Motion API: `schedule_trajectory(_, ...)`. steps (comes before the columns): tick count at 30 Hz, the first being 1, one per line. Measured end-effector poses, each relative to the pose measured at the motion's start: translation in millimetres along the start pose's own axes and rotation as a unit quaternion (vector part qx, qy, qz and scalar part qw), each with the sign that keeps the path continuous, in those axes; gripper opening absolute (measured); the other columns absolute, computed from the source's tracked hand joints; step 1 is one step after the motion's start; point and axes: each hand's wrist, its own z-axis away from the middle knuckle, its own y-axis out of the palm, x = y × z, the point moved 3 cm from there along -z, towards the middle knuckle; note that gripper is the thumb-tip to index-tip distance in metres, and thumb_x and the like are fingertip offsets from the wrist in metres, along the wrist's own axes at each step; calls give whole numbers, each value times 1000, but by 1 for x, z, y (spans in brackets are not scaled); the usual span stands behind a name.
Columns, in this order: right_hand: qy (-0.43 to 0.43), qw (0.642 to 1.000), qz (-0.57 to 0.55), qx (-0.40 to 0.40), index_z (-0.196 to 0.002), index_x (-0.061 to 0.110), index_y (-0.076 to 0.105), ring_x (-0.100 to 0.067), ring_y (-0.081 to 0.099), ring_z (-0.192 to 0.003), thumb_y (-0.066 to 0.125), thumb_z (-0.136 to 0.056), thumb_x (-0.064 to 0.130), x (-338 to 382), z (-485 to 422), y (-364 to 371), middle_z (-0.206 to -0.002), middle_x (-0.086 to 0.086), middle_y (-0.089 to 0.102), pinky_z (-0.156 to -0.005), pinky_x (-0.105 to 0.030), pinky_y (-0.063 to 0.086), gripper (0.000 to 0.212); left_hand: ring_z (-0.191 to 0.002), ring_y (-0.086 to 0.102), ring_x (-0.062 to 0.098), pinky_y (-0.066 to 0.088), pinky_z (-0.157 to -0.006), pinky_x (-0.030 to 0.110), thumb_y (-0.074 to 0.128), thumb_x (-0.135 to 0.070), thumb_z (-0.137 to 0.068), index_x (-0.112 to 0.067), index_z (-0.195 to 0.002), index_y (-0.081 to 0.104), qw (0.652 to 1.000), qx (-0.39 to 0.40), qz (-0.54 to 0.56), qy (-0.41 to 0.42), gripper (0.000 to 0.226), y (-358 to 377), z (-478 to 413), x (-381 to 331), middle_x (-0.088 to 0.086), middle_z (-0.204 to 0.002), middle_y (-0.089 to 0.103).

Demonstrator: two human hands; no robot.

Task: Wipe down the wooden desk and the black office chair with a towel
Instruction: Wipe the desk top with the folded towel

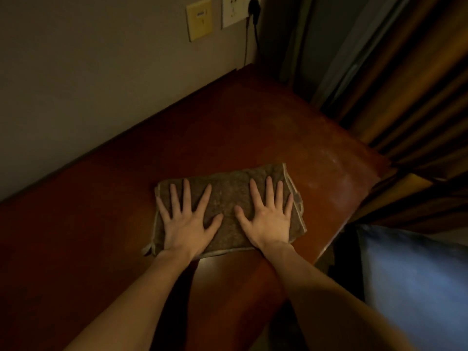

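Step in hand: wiping the desk top; judging by the flat two-handed press, this is a pass across the surface, not folding or lifting.
Towel: the brown folded towel [228,198] lies flat on the wooden desk [278,122], mid-view, its near edge toward 6 o'clock.
Left grip: the left grip [186,220], a bare hand, is spread, palm down, on the towel's 9 o'clock half, fingers straight and fanned, pinching nothing.
Right grip: the right grip [268,219] is spread the same way on the 3 o'clock half, fingertips close to the towel's trimmed side edge.
Desk surface: a paler, hazy patch [329,158] lies at 2 o'clock of the towel; whether dust or glare I cannot tell.
Surroundings: wall with a yellow plate [199,19] and a white socket [234,11] at 12 o'clock; curtain [417,97] at 2 o'clock; blurred blue fabric [417,274] at 4 o'clock.
Chair: not in view, so that half of the task looks untouched.
Next move calls for: even downward pressure from both palms while the towel slides toward 2 o'clock, over the hazy patch and into the corner, without the folded layers bunching or slipping off the desk edge at 4 o'clock.
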Motion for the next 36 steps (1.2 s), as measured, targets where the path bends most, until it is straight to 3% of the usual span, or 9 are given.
schedule_trajectory(6,60,998,-21,9,-161,43,-11,-26,-28,-154,14,-93,83,-25,68,4,-170,0,-20,-123,-57,-14,83,-152,-25,40,-15,-117,69,2,-85,-88,-49,-154,-25,998,-8,-5,65,80,13,44,-20,10,-167,-26)
schedule_trajectory(10,121,992,-38,7,-160,42,-14,-27,-30,-153,14,-93,82,-30,118,9,-169,0,-23,-123,-56,-16,83,-153,-26,38,-15,-115,70,-8,-86,-85,-49,-153,-26,994,3,-22,111,80,15,70,-27,9,-167,-27)
schedule_trajectory(12,156,986,-50,25,-160,41,-17,-28,-33,-151,14,-94,80,-26,137,13,-168,-1,-26,-124,-57,-14,82,-154,-20,39,-12,-115,73,-8,-83,-87,-48,-157,-15,993,1,-27,113,79,17,80,-30,11,-169,-18)
schedule_trajectory(16,174,984,-23,30,-162,33,-13,-33,-30,-151,16,-96,77,-20,150,9,-168,-11,-25,-123,-60,-13,84,-156,-9,40,-6,-116,75,18,-70,-97,-43,-160,14,998,-27,18,58,69,16,100,-44,15,-171,-2)
schedule_trajectory(18,130,991,-7,-8,-164,31,-5,-35,-23,-154,18,-95,75,-21,147,6,-169,-14,-17,-123,-61,-10,85,-156,-10,40,-5,-116,75,17,-70,-97,-43,-161,13,998,-33,34,33,69,20,100,-48,15,-171,-3)
schedule_trajectory(21,74,997,-13,4,-161,37,-12,-29,-24,-155,16,-94,78,-32,142,11,-170,-5,-17,-122,-61,-12,84,-156,-7,41,-1,-115,76,9,-74,-96,-44,-161,5,999,-34,17,38,72,28,88,-50,13,-171,-3)
schedule_trajectory(26,136,990,-40,11,-160,40,-16,-22,-33,-151,18,-93,80,-40,123,10,-168,2,-24,-122,-57,-16,85,-156,-8,41,-2,-115,76,5,-75,-93,-48,-160,-6,998,-28,-1,62,72,25,56,-61,10,-171,-7)
schedule_trajectory(36,184,981,-52,-32,-163,39,-4,-23,-24,-155,23,-92,80,-86,48,-11,-171,0,-15,-122,-57,-17,86,-156,-11,40,-2,-115,75,5,-74,-93,-49,-159,-7,994,-19,-11,111,72,7,-31,-119,10,-171,-9)
